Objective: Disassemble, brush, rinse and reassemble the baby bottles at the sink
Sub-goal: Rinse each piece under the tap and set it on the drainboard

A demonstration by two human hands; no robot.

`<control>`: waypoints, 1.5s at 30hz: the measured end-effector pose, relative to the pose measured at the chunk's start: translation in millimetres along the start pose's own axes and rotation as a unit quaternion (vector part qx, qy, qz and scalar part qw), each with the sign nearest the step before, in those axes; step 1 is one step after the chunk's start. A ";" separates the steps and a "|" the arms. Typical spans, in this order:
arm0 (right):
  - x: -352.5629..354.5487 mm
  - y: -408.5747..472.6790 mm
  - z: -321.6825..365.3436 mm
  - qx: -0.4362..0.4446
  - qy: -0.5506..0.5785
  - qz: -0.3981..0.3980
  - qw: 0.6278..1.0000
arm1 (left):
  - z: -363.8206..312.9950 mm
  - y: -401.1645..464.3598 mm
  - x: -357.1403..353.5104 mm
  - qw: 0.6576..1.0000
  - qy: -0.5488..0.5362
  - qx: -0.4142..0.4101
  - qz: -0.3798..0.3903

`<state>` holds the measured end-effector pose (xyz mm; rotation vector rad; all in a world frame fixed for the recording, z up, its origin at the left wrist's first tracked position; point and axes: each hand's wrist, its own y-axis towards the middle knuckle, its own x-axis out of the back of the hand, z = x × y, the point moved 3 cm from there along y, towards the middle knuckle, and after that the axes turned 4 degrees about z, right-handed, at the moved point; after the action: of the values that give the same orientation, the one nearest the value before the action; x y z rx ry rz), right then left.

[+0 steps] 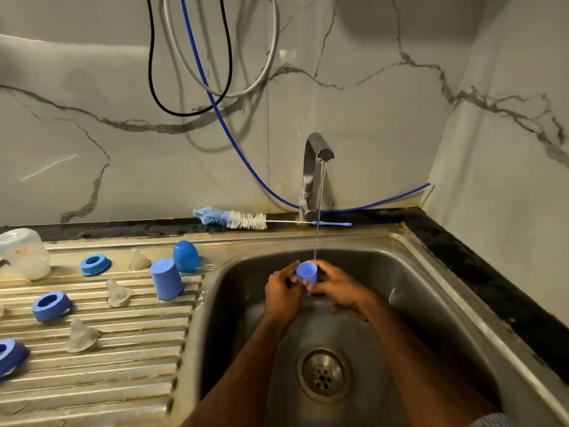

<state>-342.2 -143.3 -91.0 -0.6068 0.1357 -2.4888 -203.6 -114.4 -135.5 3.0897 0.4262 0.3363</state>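
Over the steel sink [409, 291], both hands hold a small blue bottle cap [307, 273] mouth up under a thin stream from the tap [314, 167]. My left hand [284, 292] grips its left side, and my right hand [337, 289] wraps its right side. On the ribbed drainboard [123, 371] stand two more blue caps [166, 278] [185, 256], three blue collar rings [94, 265] [50, 306] [10, 355], three clear teats [139, 259] [118, 293] [81, 336] and a clear bottle [26, 252]. A blue and white bottle brush [237, 218] lies behind the sink.
A drain strainer [324, 375] sits in the basin floor. Blue, black and grey hoses [215, 97] hang on the marble wall behind the tap. A dark stone counter edge [492, 288] runs along the sink's right side.
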 end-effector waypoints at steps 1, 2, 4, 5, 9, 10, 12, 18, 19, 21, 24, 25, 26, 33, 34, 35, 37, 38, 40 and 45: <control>-0.2 1.3 -1.8 0.011 -0.008 -0.001 1.000 | -2.1 -0.8 1.0 1.000 0.003 0.003 0.003; 0.2 3.2 -5.9 0.017 -0.025 -0.017 0.999 | -2.0 -1.2 1.4 1.000 -0.009 0.004 0.006; 3.3 8.1 -12.3 0.024 -0.072 -0.077 0.994 | -5.8 -3.1 2.5 0.998 -0.058 0.024 0.000; 5.0 10.4 -13.7 0.027 -0.082 -0.108 0.990 | -6.3 -2.6 3.4 0.997 -0.075 0.033 -0.014; 10.4 15.5 -8.9 0.041 -0.061 -0.205 0.976 | -1.8 1.3 4.1 0.997 -0.050 0.037 -0.046; 8.3 14.3 -7.2 0.032 -0.080 -0.192 0.978 | 0.3 1.7 4.6 0.997 -0.040 0.042 -0.052; 0.3 14.7 -9.4 0.001 -0.154 -0.142 0.978 | 2.3 0.2 6.2 0.996 -0.035 0.053 -0.060; -2.3 20.4 -11.6 -0.052 -0.191 -0.175 0.965 | -0.6 -2.4 6.7 0.997 -0.014 0.054 -0.058; -3.3 21.4 -13.5 -0.056 -0.193 -0.170 0.965 | -0.1 -3.0 6.0 0.997 -0.015 0.054 -0.051; -2.5 21.5 -14.2 -0.049 -0.165 -0.187 0.967 | 0.2 -3.0 5.4 0.998 -0.009 0.053 -0.041; -5.5 20.8 -12.8 -0.066 -0.160 -0.151 0.973 | -0.5 -5.0 3.5 0.998 -0.009 0.061 -0.023; -5.2 20.6 -12.4 -0.064 -0.146 -0.162 0.974 | -0.7 -5.3 3.3 0.998 -0.004 0.065 -0.022; -3.6 20.2 -11.3 -0.056 -0.107 -0.184 0.976 | 1.4 -4.4 3.2 0.998 0.005 0.062 -0.025; -8.3 16.6 -12.7 -0.115 0.239 -0.127 0.956 | -3.7 -7.5 0.0 1.000 -0.031 0.000 0.006; -9.5 13.9 -12.8 -0.134 0.266 -0.125 0.947 | -5.4 -8.0 -0.3 0.999 -0.047 -0.014 0.013; -10.6 11.5 -13.0 -0.153 0.279 -0.125 0.940 | -6.6 -8.0 -0.8 0.998 -0.058 -0.021 0.020; -12.2 6.7 -13.7 -0.187 0.270 -0.117 0.937 | -7.7 -7.9 -1.5 0.997 -0.067 -0.027 0.031; -12.9 3.6 -12.4 -0.199 0.263 -0.111 0.938 | -8.4 -8.1 -1.8 0.997 -0.070 -0.030 0.033; -14.5 0.2 -11.4 -0.214 0.263 -0.093 0.936 | -10.9 -9.5 -2.1 0.996 -0.077 -0.036 0.031; -14.5 -5.0 -9.6 -0.233 0.224 -0.076 0.943 | -13.7 -12.1 -1.6 0.996 -0.075 -0.037 0.020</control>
<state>-338.4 -131.5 -104.2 -0.2195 0.9026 -2.7214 -211.2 -103.4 -122.8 3.0274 0.3397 0.1163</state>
